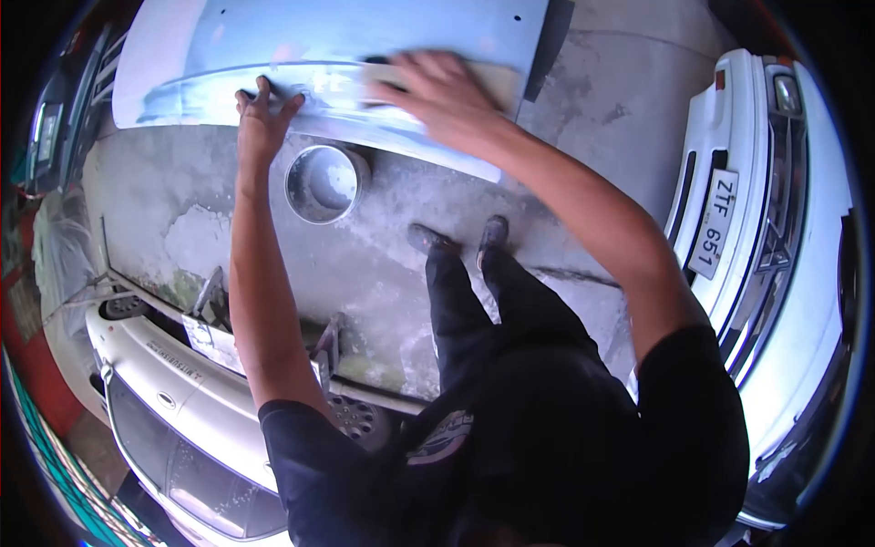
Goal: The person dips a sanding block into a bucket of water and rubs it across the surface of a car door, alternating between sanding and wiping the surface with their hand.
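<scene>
A large pale blue and white panel [301, 41] spans the top of the head view. My left hand [266, 111] rests on its near edge, fingers spread, with nothing held. Farther right, my right hand [437, 91] lies on a long flat tan block [497, 84] against the panel's surface, blurred by motion. The block's dark left end shows beside my fingers. Whitish smears cover the panel between the hands.
A round bucket [324, 184] with pale liquid stands on the concrete floor below the panel. My shoes [462, 237] are right of it. A white car [729, 219] is at the right, a silver car [191, 392] at the lower left.
</scene>
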A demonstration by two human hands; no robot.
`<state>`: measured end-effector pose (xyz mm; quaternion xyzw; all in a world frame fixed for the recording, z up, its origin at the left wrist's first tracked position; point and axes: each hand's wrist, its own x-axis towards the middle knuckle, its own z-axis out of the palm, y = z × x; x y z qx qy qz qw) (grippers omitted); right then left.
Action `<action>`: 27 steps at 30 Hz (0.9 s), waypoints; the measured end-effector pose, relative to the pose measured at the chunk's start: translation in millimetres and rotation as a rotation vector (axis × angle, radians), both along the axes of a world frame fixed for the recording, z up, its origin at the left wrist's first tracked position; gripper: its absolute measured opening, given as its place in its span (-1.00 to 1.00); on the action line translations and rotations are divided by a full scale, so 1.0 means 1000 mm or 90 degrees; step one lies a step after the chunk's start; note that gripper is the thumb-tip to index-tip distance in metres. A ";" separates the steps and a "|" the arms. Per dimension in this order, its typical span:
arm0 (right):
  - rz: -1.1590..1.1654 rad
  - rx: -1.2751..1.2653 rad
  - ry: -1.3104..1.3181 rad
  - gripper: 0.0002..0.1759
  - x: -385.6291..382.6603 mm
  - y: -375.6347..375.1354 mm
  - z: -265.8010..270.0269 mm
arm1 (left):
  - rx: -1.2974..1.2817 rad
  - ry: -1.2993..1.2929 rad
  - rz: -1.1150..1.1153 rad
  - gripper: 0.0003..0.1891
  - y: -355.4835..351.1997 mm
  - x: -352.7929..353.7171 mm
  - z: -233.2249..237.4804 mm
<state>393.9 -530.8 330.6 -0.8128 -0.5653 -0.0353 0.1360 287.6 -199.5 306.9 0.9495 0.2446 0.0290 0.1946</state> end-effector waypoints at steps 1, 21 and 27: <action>-0.028 0.036 -0.024 -0.12 -0.001 -0.045 -0.018 | 0.027 -0.031 -0.014 -0.07 0.005 0.003 -0.008; -0.026 0.063 -0.089 -0.21 0.008 -0.048 -0.024 | 0.060 -0.042 -0.029 0.12 0.000 0.003 -0.009; 0.009 0.023 -0.067 -0.24 0.008 0.011 -0.012 | 0.013 -0.027 -0.011 0.09 0.005 0.004 -0.005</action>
